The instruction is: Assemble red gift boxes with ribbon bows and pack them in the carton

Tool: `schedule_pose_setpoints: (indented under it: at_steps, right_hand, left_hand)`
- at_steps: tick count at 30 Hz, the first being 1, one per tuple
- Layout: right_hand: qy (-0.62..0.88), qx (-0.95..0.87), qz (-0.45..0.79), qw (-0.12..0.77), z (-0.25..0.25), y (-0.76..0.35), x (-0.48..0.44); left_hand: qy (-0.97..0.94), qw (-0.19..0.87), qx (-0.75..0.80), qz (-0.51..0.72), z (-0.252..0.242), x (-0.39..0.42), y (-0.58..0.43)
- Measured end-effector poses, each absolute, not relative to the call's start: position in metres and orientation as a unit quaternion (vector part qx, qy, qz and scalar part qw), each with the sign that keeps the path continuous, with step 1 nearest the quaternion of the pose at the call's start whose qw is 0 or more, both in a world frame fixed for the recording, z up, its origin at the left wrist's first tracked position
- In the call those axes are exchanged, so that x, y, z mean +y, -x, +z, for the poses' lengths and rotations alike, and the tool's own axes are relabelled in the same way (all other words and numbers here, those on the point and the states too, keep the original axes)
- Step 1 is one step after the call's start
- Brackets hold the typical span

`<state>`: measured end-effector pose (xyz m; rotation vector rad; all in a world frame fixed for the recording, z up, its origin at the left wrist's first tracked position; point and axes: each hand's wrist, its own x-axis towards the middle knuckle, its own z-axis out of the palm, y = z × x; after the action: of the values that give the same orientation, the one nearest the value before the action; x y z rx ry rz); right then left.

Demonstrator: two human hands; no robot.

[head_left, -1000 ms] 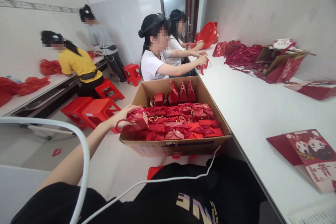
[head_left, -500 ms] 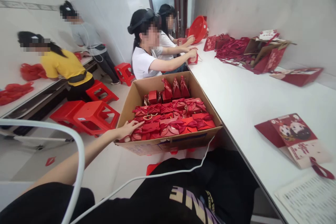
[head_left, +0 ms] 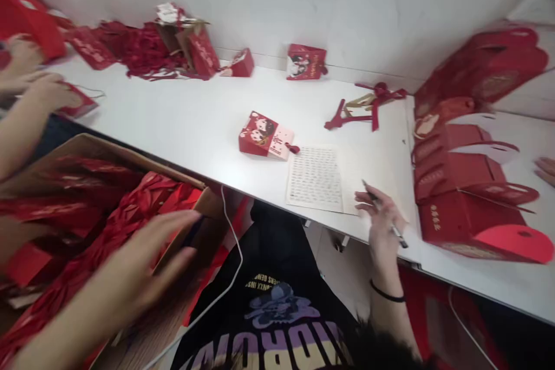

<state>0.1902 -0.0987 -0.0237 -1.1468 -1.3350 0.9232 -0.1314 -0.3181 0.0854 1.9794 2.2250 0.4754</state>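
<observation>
My right hand (head_left: 381, 222) has its fingers round a dark pen (head_left: 396, 232), above the blank right page of an open notebook (head_left: 315, 179). Rows of handwriting fill the notebook's left page. Blurred by motion, my left hand (head_left: 145, 260) is over the right side of a cardboard box (head_left: 208, 208), thumb and fingers apart, with nothing seen in it. Red gift boxes with ribbons (head_left: 130, 214) fill that box. Beyond the notebook lies a red and pink gift box (head_left: 264, 136) printed with cartoon figures, its small ribbon touching the page's corner.
Large red cartons with handles (head_left: 459, 185) stand at the table's right. Along the wall are ribbon strips (head_left: 368, 107), a red printed box (head_left: 306, 62) and a heap of dark red ribbons (head_left: 147, 49). At the left, a co-worker's hands (head_left: 43, 89) hold a red box. A white cable (head_left: 234, 243) crosses my lap.
My view has swung right, from the cardboard box to the table. My left hand has lifted from the gift boxes. My right hand with the pen has come into view.
</observation>
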Motion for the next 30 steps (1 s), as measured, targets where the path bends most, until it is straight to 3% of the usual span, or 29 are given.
schedule_pose_setpoints:
  at_steps: [3,9,14,17,21,30]
  right_hand:
    - [0.526,-0.514,0.402,0.545,-0.032,-0.18,-0.115]
    - [0.487,-0.571,0.39,0.534,-0.031,-0.184,-0.118]
    - [0.498,-0.56,0.388,0.537,-0.02,-0.171,-0.117]
    - [0.518,-0.539,0.4,0.531,-0.015,-0.152,-0.118]
    - [0.526,-0.589,0.411,0.456,-0.017,-0.138,-0.117]
    - [0.559,-0.659,0.312,0.395,-0.02,-0.138,-0.116]
  left_hand:
    - [-0.784,0.079,0.581,0.203,0.053,-0.233,0.061]
    - [-0.854,0.095,0.422,0.289,0.009,-0.104,0.01]
    - [-0.81,0.197,0.448,0.324,0.002,-0.017,-0.003]
    - [-0.78,0.235,0.481,0.324,-0.013,0.003,-0.007]
    - [-0.804,0.208,0.476,0.289,-0.027,0.003,-0.008]
    - [-0.809,0.194,0.48,0.28,-0.025,0.005,-0.013]
